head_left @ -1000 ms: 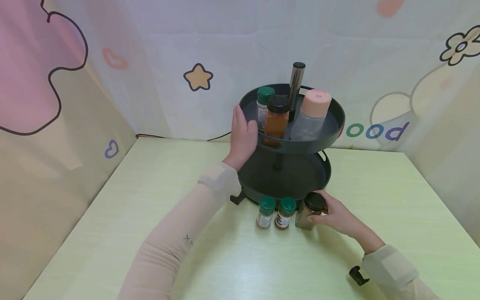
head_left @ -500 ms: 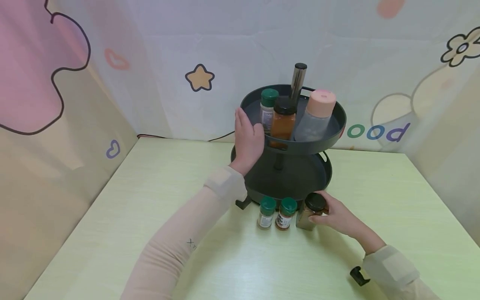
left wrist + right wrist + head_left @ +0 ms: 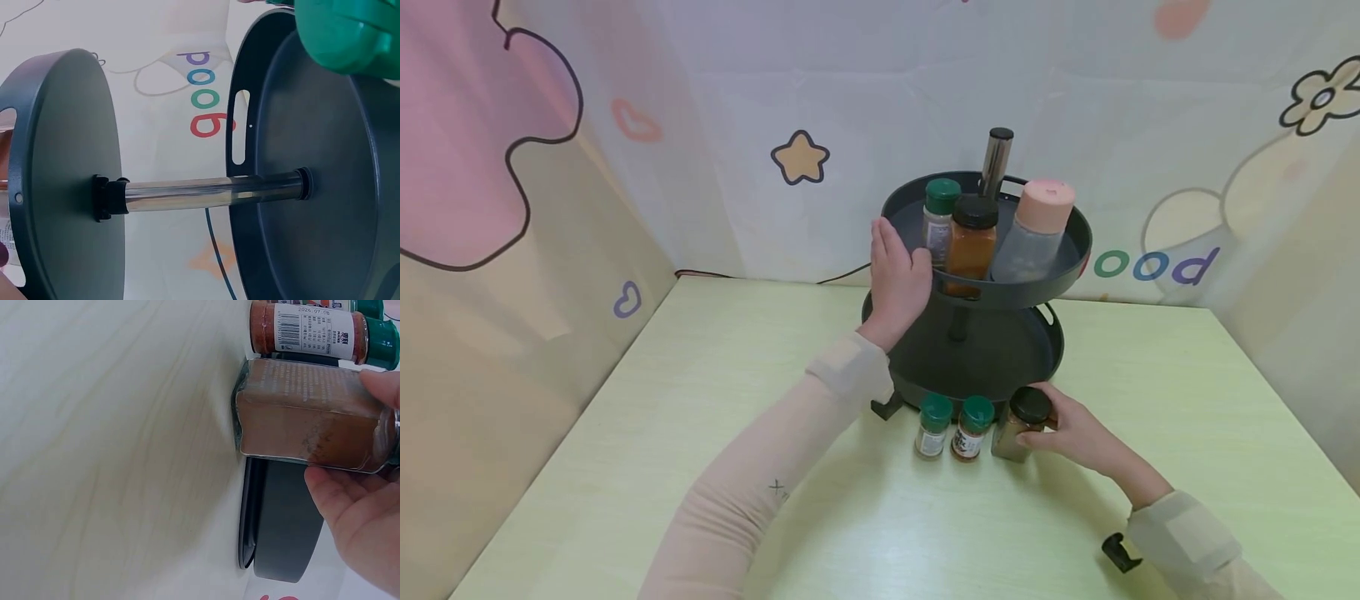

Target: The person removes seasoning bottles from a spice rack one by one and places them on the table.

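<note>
My left hand (image 3: 900, 287) lies with straight fingers against the left rim of the upper tray (image 3: 1022, 293) of a black two-tier rotating rack. On that tier stand a green-capped spice jar (image 3: 937, 229), a black-capped jar of orange powder (image 3: 972, 246) and a clear bottle with a pink cap (image 3: 1033, 237). Down at the table, my right hand (image 3: 1071, 429) grips a square glass jar of brown powder (image 3: 300, 419) with a black lid, thumb on one side and fingers on the other. The jar stands upright in front of the lower tray (image 3: 970, 367).
Two small green-capped spice jars (image 3: 932, 429) (image 3: 312, 331) stand in a row left of the square jar. A chrome pole (image 3: 187, 195) joins the two tiers. A black clip (image 3: 1122, 552) shows beside the right sleeve, and a printed curtain (image 3: 730, 167) hangs behind the table.
My left hand has shifted slightly right along the upper rim, and the upper tier has turned, carrying its jars and bottle a little to the right. The right hand keeps its grip in place.
</note>
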The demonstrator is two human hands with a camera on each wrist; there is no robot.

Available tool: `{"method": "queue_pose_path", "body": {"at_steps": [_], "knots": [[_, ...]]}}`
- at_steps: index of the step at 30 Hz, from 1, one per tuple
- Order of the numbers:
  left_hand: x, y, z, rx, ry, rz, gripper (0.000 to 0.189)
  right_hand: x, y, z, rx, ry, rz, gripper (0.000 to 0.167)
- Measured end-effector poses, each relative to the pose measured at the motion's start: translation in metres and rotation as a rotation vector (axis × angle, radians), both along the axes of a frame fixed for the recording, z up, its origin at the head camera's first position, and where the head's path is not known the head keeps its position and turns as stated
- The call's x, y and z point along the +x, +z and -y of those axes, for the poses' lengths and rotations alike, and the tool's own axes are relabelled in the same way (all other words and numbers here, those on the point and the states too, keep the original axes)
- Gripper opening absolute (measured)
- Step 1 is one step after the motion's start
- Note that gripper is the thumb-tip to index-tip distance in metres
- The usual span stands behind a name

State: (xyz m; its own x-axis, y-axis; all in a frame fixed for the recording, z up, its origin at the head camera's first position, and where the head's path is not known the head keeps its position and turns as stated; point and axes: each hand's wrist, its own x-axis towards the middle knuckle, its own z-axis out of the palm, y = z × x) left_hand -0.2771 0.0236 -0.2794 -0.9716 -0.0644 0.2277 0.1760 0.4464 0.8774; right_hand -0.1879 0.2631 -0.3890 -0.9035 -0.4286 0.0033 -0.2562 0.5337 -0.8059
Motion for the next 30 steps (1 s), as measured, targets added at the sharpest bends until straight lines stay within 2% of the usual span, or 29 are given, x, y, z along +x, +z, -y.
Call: {"method": "queue_pose_path", "body": {"at_steps": [7,15,23,30], "knots": [[-0.003,0.000,0.006,0.027,-0.038,0.013,0.065,0.001,0.003,0.000,-0.006,0.027,0.005,0.049],[-0.010,-0.007,0.013,0.079,-0.076,-0.006,0.064,-0.001,0.014,0.000,0.060,0.011,-0.003,0.051],[-0.012,-0.007,0.015,0.094,-0.092,-0.009,0.063,0.001,0.041,0.000,0.143,-0.070,-0.122,0.046],[-0.013,-0.007,0.015,0.092,-0.094,-0.010,0.063,0.004,0.069,-0.002,0.140,-0.149,-0.194,0.041]]}}
